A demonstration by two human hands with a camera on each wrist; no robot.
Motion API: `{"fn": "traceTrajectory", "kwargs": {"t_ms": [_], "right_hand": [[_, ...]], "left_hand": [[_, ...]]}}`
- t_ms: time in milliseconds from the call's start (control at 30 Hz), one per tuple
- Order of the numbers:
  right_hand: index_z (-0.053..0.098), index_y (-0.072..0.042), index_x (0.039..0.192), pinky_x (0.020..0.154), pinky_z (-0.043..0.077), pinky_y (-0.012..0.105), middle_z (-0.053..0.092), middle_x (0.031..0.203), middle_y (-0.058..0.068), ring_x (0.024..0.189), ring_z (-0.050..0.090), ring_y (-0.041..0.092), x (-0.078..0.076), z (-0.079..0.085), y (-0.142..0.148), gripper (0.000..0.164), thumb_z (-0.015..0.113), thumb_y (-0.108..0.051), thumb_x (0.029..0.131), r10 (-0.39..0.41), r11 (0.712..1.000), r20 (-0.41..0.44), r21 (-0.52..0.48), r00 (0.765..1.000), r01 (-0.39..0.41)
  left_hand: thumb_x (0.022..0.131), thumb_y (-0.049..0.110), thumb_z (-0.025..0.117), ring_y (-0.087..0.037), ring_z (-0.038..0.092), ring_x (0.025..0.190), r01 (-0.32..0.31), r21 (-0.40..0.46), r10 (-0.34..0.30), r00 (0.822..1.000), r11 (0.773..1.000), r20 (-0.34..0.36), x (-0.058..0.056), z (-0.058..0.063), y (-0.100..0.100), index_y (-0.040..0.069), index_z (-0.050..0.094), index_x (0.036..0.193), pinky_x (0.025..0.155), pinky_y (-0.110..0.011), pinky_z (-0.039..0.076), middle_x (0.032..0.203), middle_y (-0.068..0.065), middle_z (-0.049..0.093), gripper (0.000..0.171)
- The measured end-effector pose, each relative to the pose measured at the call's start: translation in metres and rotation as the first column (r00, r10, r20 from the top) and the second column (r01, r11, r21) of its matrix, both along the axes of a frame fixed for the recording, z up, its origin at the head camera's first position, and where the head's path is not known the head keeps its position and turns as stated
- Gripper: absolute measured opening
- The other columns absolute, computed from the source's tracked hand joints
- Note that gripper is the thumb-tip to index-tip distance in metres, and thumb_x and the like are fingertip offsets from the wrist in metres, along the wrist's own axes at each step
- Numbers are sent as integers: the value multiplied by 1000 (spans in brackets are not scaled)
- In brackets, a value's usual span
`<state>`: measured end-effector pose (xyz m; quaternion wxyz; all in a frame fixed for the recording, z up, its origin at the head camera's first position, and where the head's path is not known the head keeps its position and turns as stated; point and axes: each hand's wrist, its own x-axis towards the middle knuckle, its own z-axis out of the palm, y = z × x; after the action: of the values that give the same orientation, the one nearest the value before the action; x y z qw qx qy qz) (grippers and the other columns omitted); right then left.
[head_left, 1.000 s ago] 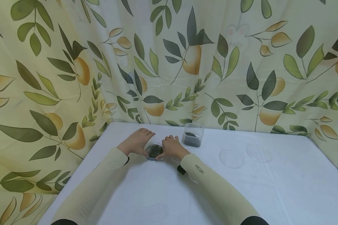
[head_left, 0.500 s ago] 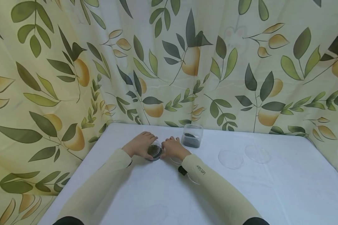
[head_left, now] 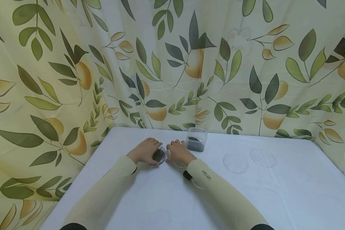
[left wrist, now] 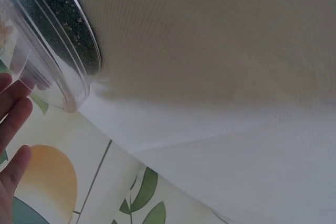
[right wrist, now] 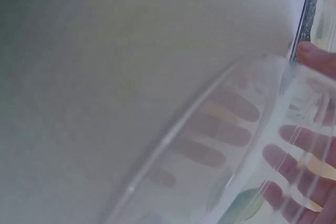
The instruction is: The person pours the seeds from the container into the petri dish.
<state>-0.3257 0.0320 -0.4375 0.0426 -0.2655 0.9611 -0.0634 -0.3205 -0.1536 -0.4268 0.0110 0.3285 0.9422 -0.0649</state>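
At the left of the frame I am seeing a leaf-patterned curtain (head_left: 40, 137) hanging beside a white table (head_left: 152, 201). Left of centre, below mid-height, the left hand (head_left: 143, 151) is gripping a clear round dish (left wrist: 73, 85), thumb on the near side and fingers on the far side. The dish is containing dark grains (head_left: 159, 155); whether it is standing level, I am unable to tell. In my judgement, good handling is requiring light, even pressure low on the wall, with any turn being made slowly so that the grains are not spilling.

Just right of the dish, the right hand (head_left: 179, 152) is hovering or resting close by. Clear plastic (right wrist: 168, 137) is crossing its wrist view, so I cannot tell whether it is grasping anything. It should ideally be bracing the opposite side without squeezing.

Under the right wrist a clear disc (head_left: 179, 165) is lying partly covered, and a black piece (head_left: 187, 175) is showing beside the sleeve (head_left: 215, 188); the forearm should be staying clear of both. Behind, a tub (head_left: 202, 137) is holding dark material. Two clear rounds (head_left: 235, 163) are lying at centre right.
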Motion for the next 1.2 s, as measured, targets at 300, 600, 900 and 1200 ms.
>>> {"fn": "traceTrajectory", "kwargs": {"t_ms": [300, 600, 900, 1200], "right_hand": [[51, -8, 132, 101, 33, 55, 51, 127, 13, 120, 44, 31, 4, 0, 5, 76, 75, -50, 73, 4, 999, -11, 40, 1000, -3], [45, -7, 138, 107, 28, 57, 46, 136, 14, 128, 39, 32, 7, 3, 9, 86, 75, -53, 71, 15, 999, 23, 31, 1000, -16], [43, -6, 139, 108, 24, 64, 43, 140, 15, 132, 36, 34, 12, 11, 16, 88, 74, -54, 72, 33, 999, 10, 27, 999, -33], [41, -8, 141, 109, 23, 61, 42, 141, 14, 133, 35, 33, 19, 18, 22, 89, 74, -53, 72, 36, 999, 3, 22, 999, -37]], "left_hand": [[68, 64, 70, -27, 45, 127, -15, 32, 15, 1000, 999, -13, -1, -7, -3, 6, 45, 137, 112, -42, 30, 134, -10, 52, 93], [67, 61, 74, -27, 45, 126, -47, 87, 45, 999, 995, 26, -1, -7, -3, 6, 47, 134, 111, -44, 31, 133, -10, 52, 91], [66, 64, 73, -25, 46, 124, -47, 42, 47, 999, 998, 11, -4, -7, -2, 8, 49, 134, 110, -42, 32, 130, -8, 53, 91], [67, 65, 71, -24, 48, 120, -47, 19, 46, 999, 999, 16, -6, -8, 0, 10, 54, 131, 108, -41, 34, 127, -7, 56, 87]]}}
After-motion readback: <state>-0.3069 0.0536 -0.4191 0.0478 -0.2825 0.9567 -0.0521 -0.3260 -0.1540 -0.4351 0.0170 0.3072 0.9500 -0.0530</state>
